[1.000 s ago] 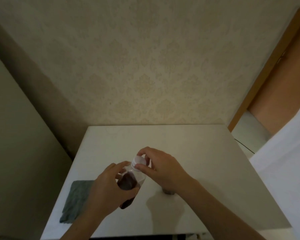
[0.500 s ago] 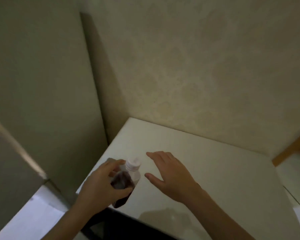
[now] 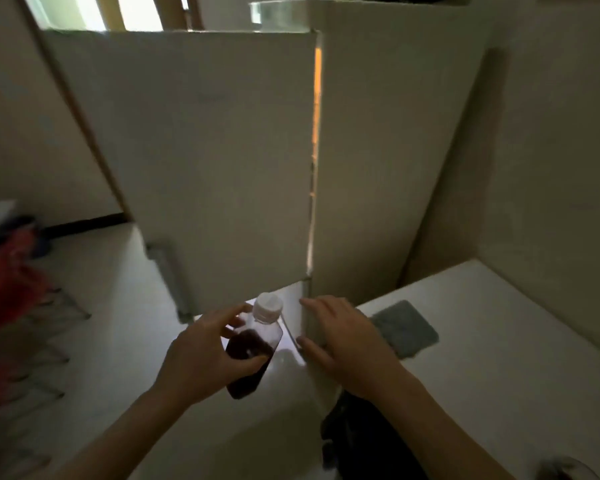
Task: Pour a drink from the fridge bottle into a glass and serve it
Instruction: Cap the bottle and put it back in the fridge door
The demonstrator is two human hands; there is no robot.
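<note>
Dark-drink bottle [image 3: 253, 344] clamped in left hand [image 3: 201, 362] fingers; right hand [image 3: 347, 344] fingers apparently spread, empty.

two hands [image 3: 201, 355] [image 3: 347, 344], one capped bottle [image 3: 253, 344], one fridge [image 3: 222, 161], one table [image 3: 499, 358], one grey cloth [image 3: 406, 327].

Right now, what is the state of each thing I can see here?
Clear plastic bottle with dark drink: capped, tilted, held by left hand.
Right hand: open, empty.
White fridge door: slightly ajar, light in the gap.
Grey cloth: flat on white table.
</note>
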